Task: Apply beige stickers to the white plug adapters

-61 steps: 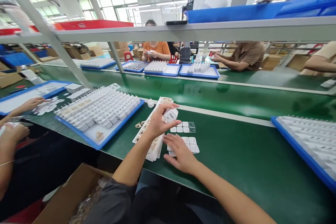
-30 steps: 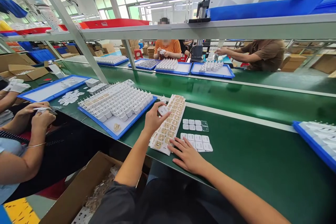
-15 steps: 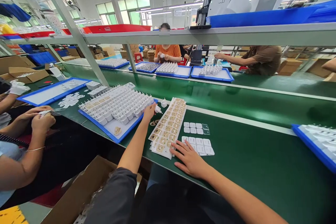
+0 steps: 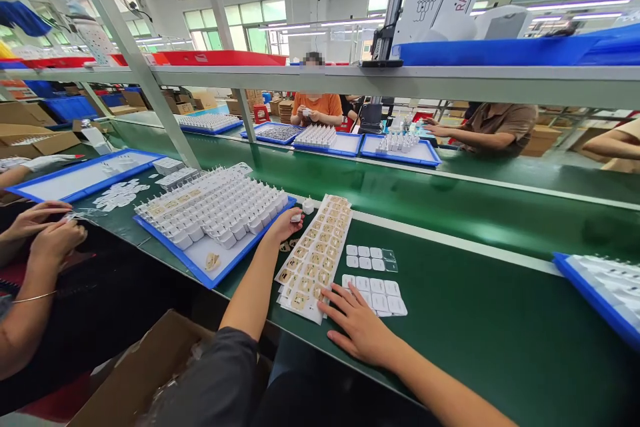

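Fingers of my left hand (image 4: 287,225) are wrapped round a small white piece (image 4: 297,217), beside the right edge of a blue-rimmed tray (image 4: 235,260). That tray holds rows of white plug-like units (image 4: 240,207). Just past the hand a single white unit (image 4: 308,205) stands on the green table. My right hand (image 4: 360,327) lies flat with fingers spread, its fingertips on the lower end of the tan sticker sheets (image 4: 317,250) and near the white label sheet (image 4: 393,296). A smaller label sheet (image 4: 365,257) lies above it.
Another blue-rimmed tray (image 4: 600,293) stands at the right edge. A metal shelf (image 4: 450,82) spans above the green bench (image 4: 475,320). At left are a co-worker's hands (image 4: 55,233); a cardboard box (image 4: 150,360) sits below the bench.
The view has shifted slightly. My left hand has turned, and the white piece in it now shows less. My right hand stays on the sheets.
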Demonstrator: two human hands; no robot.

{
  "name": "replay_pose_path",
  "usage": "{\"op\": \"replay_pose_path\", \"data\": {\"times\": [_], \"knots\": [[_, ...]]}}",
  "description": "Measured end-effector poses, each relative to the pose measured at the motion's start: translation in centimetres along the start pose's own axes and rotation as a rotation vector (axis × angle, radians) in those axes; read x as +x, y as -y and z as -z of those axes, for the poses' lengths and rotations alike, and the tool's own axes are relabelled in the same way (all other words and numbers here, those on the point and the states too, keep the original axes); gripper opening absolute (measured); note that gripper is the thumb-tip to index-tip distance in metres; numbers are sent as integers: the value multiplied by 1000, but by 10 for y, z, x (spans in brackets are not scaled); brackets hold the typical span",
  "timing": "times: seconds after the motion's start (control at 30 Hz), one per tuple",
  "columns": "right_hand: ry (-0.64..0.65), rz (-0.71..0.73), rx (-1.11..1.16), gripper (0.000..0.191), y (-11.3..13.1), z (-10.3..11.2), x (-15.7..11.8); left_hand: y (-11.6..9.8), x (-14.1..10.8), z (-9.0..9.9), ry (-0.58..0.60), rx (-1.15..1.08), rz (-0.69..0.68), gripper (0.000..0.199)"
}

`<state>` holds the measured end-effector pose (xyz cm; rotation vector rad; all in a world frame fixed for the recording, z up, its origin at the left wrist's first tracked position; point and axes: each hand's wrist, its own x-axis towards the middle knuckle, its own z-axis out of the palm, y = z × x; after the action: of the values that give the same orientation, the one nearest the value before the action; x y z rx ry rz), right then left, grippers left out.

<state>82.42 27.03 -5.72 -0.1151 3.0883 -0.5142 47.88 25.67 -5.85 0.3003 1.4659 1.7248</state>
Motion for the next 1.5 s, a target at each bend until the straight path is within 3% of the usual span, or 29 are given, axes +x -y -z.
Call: {"op": "replay_pose_path", "data": {"times": [0.13, 0.37, 0.63, 0.83, 1.2, 1.37, 1.5], "knots": [[11, 0, 12, 56, 0, 0, 0, 4, -4, -1, -166, 446, -121, 33], [46, -5, 7, 56, 0, 2, 0, 9, -23, -16, -292, 1053, -324, 84], [19, 21, -28, 54, -1, 0, -1, 5, -34, -23, -405, 1388, -386, 64], [-51, 40, -18, 52, -3, -8, -1, 4, -32, -19, -383, 1436, -442, 60], [-226, 9, -50, 46, -12, -6, 0, 10, -16, -13, -372, 1252, -550, 62], [-380, -93, -24, 39, -25, -5, 2, -6, -30, -13, -348, 1143, -631, 65], [-432, -100, -6, 33, -28, 1, 2, -27, -56, -19, -171, 1075, -713, 47]]}}
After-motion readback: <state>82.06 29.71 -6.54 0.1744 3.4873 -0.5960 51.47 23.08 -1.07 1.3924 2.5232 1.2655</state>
